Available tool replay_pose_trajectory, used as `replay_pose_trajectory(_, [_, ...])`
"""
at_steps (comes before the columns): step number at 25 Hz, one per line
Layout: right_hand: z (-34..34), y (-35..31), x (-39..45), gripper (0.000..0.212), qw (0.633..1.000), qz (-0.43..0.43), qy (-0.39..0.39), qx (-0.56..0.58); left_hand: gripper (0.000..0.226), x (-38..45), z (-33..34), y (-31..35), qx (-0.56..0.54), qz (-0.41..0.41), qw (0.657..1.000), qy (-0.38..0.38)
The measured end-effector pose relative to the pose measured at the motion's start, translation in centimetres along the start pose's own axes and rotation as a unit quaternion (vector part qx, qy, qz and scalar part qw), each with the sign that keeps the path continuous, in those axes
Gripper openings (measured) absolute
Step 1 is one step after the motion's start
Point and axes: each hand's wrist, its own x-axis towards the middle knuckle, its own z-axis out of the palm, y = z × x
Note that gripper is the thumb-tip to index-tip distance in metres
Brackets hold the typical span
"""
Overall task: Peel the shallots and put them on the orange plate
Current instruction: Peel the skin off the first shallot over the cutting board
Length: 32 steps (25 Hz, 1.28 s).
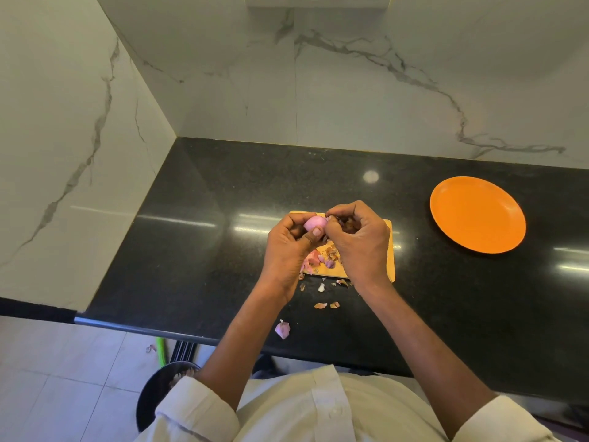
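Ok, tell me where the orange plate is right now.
In the head view the orange plate sits on the black counter, to the right of the cutting board and both hands, apart from them, with nothing on it.

No text, label, brand, number or sign can be read anywhere in this view.
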Motion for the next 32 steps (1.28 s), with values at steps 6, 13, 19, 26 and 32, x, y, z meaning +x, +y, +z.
replay_pose_trajectory(6, [-0.2, 0.4, 0.8, 0.011, 0.991, 0.086, 0.028, 0.1, 0.017, 0.2, -0.6, -0.1, -0.059, -0.057, 0.997, -0.009])
replay_pose_trajectory(13, [-0.3, 2.2, 0.5, 0.015, 0.979, 0.151, -0.017, 0.135, 0.043, 0.3, -1.5, 0.1, -0.095, -0.09, 0.991, -0.011])
replay_pose_trajectory(19, [0.3, 3.2, -0.5, 0.026, 0.967, 0.201, -0.13, 0.087, 0.033, 0.4, -2.4, -1.1, -0.009, -0.095, 0.995, 0.034])
replay_pose_trajectory(26, [0.9, 3.9, -1.6, 0.03, 0.959, 0.195, -0.186, 0.09, 0.029, -0.1, -1.9, -1.9, -0.035, -0.117, 0.987, 0.106])
replay_pose_trajectory(32, [0.8, 3.6, -1.6, 0.022, 0.985, 0.099, -0.135, -0.033, 0.017, 0.5, -0.8, -2.3, 0.076, -0.089, 0.981, 0.155])
